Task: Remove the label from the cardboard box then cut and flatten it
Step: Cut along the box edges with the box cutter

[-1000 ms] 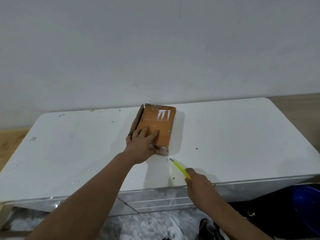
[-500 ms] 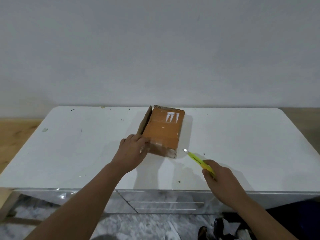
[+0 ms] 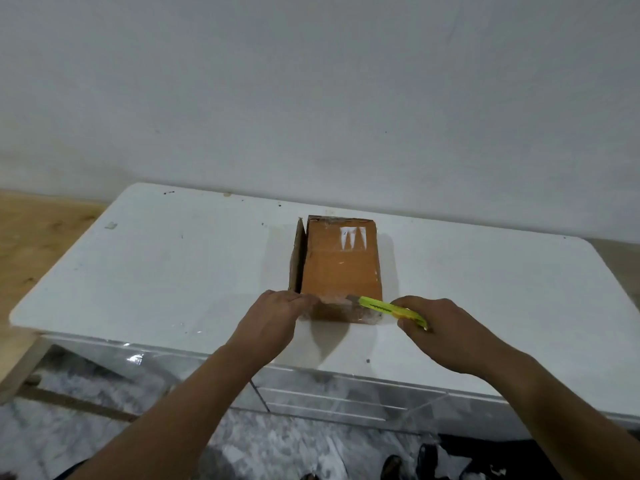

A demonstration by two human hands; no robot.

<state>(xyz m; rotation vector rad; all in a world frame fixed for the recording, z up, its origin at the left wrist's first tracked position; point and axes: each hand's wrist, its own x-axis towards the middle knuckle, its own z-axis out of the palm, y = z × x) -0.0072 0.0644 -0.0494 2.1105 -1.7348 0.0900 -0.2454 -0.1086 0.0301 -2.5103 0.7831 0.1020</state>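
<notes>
A brown cardboard box lies flat on the white table, roughly mid-table and closer to the wall side than to the near edge. One flap stands open along the box's left side. White label remnants show on the top face near the box's far end. The left hand rests at the box's near-left corner, fingers together and pressed flat against the near edge, gripping nothing. The right hand sits just right of the box's near end, closed around the handle of a yellow utility knife. The knife's blade tip meets the near top edge of the box, right of the left hand's fingertips. Clear tape glints along the box's near face.
</notes>
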